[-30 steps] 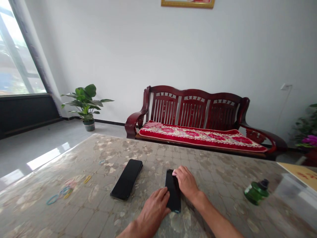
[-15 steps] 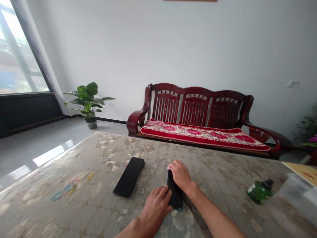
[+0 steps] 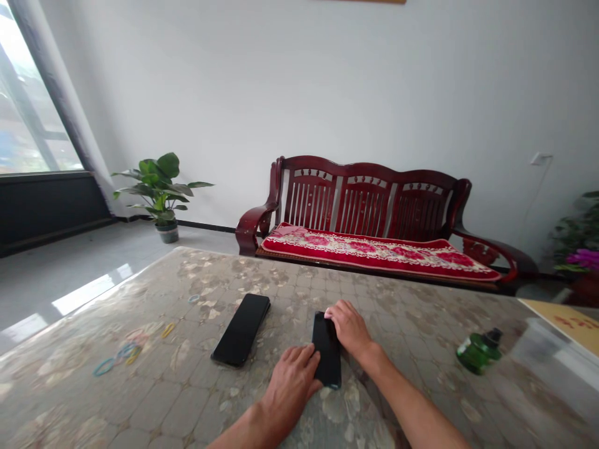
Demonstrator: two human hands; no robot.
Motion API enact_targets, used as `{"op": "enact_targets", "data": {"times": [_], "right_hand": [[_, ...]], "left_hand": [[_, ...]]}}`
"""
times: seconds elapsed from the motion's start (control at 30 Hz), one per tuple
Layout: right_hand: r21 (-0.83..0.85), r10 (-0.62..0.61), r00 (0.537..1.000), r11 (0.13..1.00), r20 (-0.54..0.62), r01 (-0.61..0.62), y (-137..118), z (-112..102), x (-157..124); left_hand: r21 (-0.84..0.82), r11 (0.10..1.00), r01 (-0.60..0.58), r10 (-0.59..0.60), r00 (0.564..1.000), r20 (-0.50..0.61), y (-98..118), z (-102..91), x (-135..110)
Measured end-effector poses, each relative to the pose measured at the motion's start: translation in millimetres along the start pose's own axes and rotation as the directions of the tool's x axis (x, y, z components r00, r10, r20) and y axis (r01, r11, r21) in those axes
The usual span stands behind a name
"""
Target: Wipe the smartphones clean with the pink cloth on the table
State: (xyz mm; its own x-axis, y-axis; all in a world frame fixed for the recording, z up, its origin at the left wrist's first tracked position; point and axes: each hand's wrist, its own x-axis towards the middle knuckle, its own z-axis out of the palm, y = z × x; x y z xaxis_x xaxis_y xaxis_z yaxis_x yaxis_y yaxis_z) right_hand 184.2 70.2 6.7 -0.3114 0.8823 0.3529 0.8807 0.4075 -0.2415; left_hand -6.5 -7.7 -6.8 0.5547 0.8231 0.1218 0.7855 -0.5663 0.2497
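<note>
A black smartphone (image 3: 326,352) lies on the patterned tablecloth between my hands, its dark face up. My left hand (image 3: 292,377) grips its lower left edge, fingertips on the rim and thumb near the bottom corner. At the upper right edge, my right hand (image 3: 350,327) has its curled fingers closed on the phone. Parts of both long edges are hidden behind my fingers. Farther left on the table rests another black smartphone (image 3: 242,328), untouched; it seems to lie on top of something dark of similar size.
Several coloured rubber bands (image 3: 126,353) are scattered at the left of the table (image 3: 196,405). On the right stand a green pump bottle (image 3: 478,352) and a clear plastic container (image 3: 547,349) beside a yellow sheet (image 3: 561,318). Past the far edge is a wooden bench (image 3: 369,206).
The phone between my hands has gone from tilted to lying flatter, with more of its face showing. My right hand has shifted slightly toward its right edge. The view has turned slightly right.
</note>
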Motion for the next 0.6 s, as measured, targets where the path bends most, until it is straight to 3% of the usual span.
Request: {"op": "enact_targets", "data": {"times": [0.1, 0.33, 0.6], "right_hand": [[0.019, 0.007, 1.0, 1.0, 0.003, -0.007, 0.2, -2.7, -3.4], [0.088, -0.143, 0.989, 0.986, 0.022, 0.14, -18.6, -11.7, -58.6], [0.05, 0.001, 1.0, 0.999, -0.023, 0.0, -7.6, -4.3, -18.5]], "left_hand": [[-0.002, 1.0, 0.001, -0.001, 1.0, -0.013, -0.3, -1.9, -0.1], [-0.008, 1.0, -0.011, 0.01, 0.999, -0.039, -0.2, -2.4, 1.2], [0.071, 0.997, 0.01, -0.007, 0.999, -0.039, 8.6, -3.6, -3.8]]}}
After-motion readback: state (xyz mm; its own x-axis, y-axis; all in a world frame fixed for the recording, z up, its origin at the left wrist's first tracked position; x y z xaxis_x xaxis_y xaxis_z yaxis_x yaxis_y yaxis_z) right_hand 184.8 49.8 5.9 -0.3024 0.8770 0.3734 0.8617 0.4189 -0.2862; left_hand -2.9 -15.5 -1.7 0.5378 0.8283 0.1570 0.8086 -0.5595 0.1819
